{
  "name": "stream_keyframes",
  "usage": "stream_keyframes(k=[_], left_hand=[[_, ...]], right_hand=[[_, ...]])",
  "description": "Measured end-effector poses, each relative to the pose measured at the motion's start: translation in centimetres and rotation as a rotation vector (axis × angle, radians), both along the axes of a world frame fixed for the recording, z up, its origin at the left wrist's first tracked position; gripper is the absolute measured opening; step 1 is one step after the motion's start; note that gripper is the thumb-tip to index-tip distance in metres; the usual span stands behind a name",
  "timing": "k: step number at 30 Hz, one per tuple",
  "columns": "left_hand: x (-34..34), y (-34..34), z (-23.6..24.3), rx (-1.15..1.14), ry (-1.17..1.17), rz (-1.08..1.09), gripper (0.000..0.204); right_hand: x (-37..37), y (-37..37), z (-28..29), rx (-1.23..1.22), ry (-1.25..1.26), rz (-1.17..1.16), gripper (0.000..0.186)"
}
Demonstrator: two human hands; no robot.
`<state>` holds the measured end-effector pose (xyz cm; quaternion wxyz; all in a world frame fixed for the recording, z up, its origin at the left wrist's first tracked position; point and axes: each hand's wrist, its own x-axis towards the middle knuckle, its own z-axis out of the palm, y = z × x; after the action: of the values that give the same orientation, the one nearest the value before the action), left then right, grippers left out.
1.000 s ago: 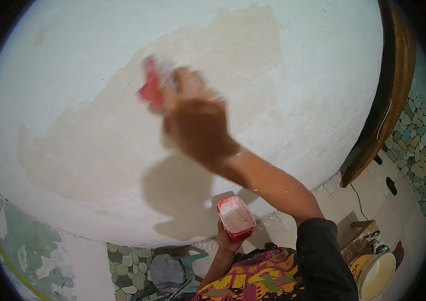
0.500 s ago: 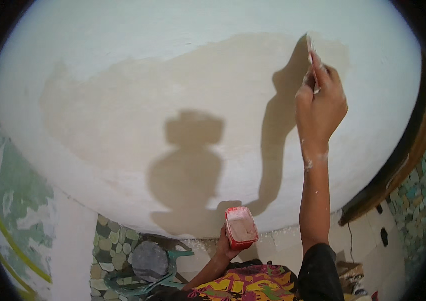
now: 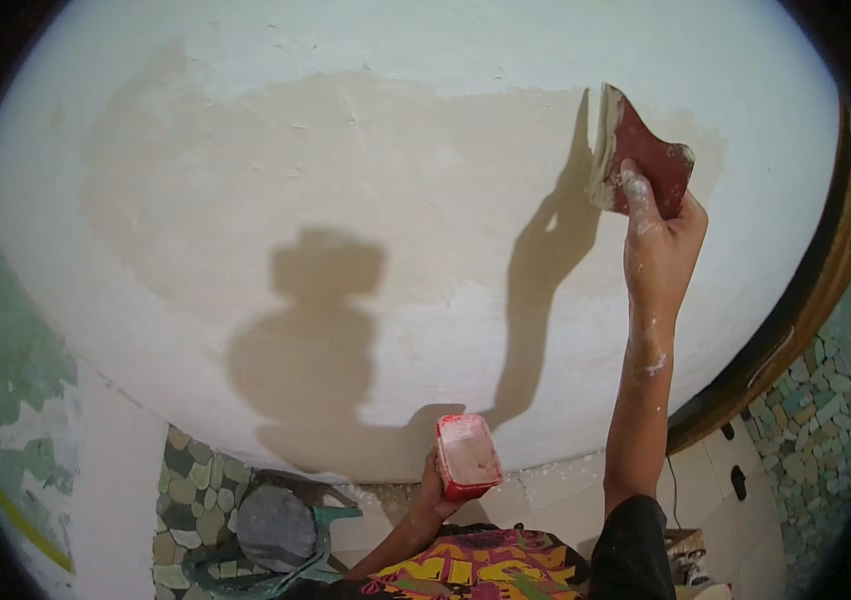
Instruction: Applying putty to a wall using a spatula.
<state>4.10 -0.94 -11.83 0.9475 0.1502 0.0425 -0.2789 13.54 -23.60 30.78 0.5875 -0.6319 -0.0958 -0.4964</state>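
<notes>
My right hand [image 3: 663, 225], spotted with white filler, is closed around a dark red putty spreader [image 3: 650, 155]. Pale filler coats the spreader's long left edge, which is at the wall [image 3: 505, 350] near the upper right. A broad beige damp-looking patch of putty [image 3: 345, 150] covers the wall's upper middle. Low in front of my body, my left hand [image 3: 432, 492] grips a red rectangular tub [image 3: 468, 455] by its left side. Pinkish-white putty fills part of the tub, and its rim is smeared.
A green plastic chair [image 3: 330, 530] with a round grey object [image 3: 277, 527] on it stands at lower left. Dark curved wooden trim [image 3: 795, 350] borders the wall's right side. White crumbs dot the tiled floor [image 3: 565, 490]; pebble-patterned stone [image 3: 200, 490] lies beyond.
My right hand has turned the spreader from edge-on to showing its broad face, and it has shifted slightly right and down in view. The left hand still holds the tub.
</notes>
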Motion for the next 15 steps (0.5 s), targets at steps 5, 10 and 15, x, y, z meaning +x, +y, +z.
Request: stream_keyframes(k=[5,10,15], left_hand=[[-0.7,-0.7,1.8,0.057,0.068,0.059,0.069],[-0.5,-0.9,1.7,0.017,0.114,0.042,0.066],[-0.2,-0.5,2.2,0.059,0.076,-0.009,0.067]], right_hand=[[1.5,-3.4,0.1,-0.055,-0.12,-0.314,0.022],[1.4,-2.6,0.2,-0.281,-0.118,-0.462,0.034],[-0.6,3.0,-0.1,-0.451,-0.118,-0.312,0.04]])
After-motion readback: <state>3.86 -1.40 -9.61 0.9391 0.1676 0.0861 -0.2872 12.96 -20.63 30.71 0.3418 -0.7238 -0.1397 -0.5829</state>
